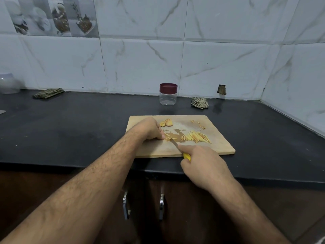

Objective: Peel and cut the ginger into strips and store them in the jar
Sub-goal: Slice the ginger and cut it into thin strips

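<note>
Black stone countertop (70,124) carries everything, and a wooden cutting board (216,147) lies near its front edge. At the back, against the tiled wall, the jar (168,94) stands upright with its maroon lid on and nothing visible inside, so storing has not begun. Two crumpled cloths sit by the wall, one (47,93) far to the left and one (199,102) just right of the jar.

On the board, the left hand (149,128) curls its fingers down onto a small piece of ginger, pinning it at the cut line. The right hand (202,164) grips the yellow-handled knife (177,147), forefinger stretched along the spine, the blade tip at the piece beside the left fingertips.

A pile of cut strips (197,137) spreads to the right of the blade, pale and peeled, which suggests most of the slicing is done. A peeled chunk (166,122) waits uncut at the board's far edge, just beyond the left hand. A few small scraps (202,127) lie at the far right.

Left to do, by my judgement: finish this piece, slice the chunk, open the jar and fill it.
</note>
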{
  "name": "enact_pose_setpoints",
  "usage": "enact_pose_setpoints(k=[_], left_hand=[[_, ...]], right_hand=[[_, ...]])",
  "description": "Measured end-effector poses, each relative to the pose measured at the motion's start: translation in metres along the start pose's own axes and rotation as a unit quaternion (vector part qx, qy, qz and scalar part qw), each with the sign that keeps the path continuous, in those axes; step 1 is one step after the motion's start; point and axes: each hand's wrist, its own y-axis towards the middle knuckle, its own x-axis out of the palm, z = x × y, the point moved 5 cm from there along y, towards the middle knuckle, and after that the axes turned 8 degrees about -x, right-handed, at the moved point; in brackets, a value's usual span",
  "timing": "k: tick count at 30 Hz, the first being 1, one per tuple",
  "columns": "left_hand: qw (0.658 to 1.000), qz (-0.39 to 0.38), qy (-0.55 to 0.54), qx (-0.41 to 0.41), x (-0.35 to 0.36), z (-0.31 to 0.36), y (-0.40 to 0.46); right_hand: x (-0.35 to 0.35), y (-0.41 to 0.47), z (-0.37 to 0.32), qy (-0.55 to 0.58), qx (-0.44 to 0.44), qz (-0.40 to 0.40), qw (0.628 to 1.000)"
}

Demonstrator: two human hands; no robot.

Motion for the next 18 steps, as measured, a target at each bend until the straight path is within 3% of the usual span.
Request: enact_pose_setpoints(k=[18], left_hand=[[1.000,0.004,-0.009,-0.026,0.003,-0.003,0.007]], right_hand=[[0.012,0.026,-0.012,0.008,-0.004,0.004,1.000]])
